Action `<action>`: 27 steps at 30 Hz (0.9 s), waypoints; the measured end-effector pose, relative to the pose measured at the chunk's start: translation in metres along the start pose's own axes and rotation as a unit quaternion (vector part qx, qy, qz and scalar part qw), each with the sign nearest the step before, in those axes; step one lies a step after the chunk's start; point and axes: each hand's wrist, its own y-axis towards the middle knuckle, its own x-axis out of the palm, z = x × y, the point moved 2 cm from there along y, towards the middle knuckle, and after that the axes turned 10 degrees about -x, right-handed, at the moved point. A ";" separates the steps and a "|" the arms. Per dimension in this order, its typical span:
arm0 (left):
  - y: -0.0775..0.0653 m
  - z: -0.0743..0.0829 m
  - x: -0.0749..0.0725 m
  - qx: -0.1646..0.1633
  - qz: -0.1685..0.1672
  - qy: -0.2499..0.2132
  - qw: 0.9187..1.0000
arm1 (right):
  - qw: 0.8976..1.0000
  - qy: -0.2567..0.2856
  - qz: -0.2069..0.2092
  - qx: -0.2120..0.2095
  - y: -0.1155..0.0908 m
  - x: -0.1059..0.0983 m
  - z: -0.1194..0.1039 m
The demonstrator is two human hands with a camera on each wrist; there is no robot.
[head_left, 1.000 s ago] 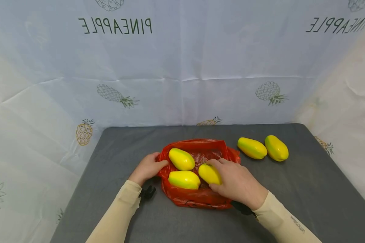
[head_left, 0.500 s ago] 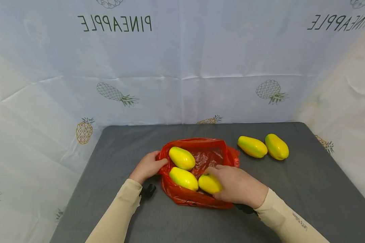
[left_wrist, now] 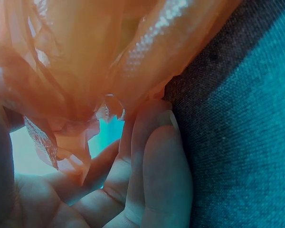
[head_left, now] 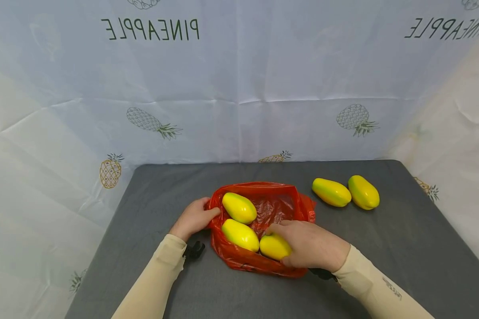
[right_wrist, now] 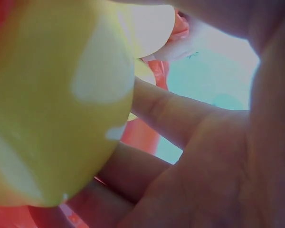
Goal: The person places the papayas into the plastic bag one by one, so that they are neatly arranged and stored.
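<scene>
A red plastic bag [head_left: 277, 204] lies with its mouth spread wide on the grey table. My left hand [head_left: 194, 219] pinches its left edge; in the left wrist view the crumpled plastic [left_wrist: 76, 147] sits between thumb and fingers. Inside the bag, my right hand [head_left: 313, 243] grips a yellow papaya [head_left: 274, 246] at the near side, fingers around it. In the right wrist view that papaya [right_wrist: 61, 104] fills the left half. Two more papayas lie in the bag's left part, one farther back [head_left: 239, 208] and one nearer [head_left: 240, 235], the latter touching the held one.
Two other papayas, one on the left [head_left: 331, 192] and one on the right [head_left: 363, 192], lie side by side on the table [head_left: 399, 248] behind and right of the bag. A white pineapple-print cloth [head_left: 239, 79] hangs behind the table and along both sides.
My right hand has brought its papaya nearer to me and lower in the bag, against the near left papaya, which has turned slightly. The left hand keeps its hold on the bag.
</scene>
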 end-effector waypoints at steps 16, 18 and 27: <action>0.000 0.001 0.001 0.007 0.004 0.004 1.000 | 0.999 0.026 0.019 -0.016 0.004 -0.004 0.015; 0.000 0.002 0.001 0.012 0.005 0.003 1.000 | 0.998 0.032 0.043 -0.027 0.002 -0.011 0.019; -0.002 0.003 0.003 0.006 0.008 0.014 1.000 | 0.973 0.045 0.225 -0.021 -0.017 -0.049 0.058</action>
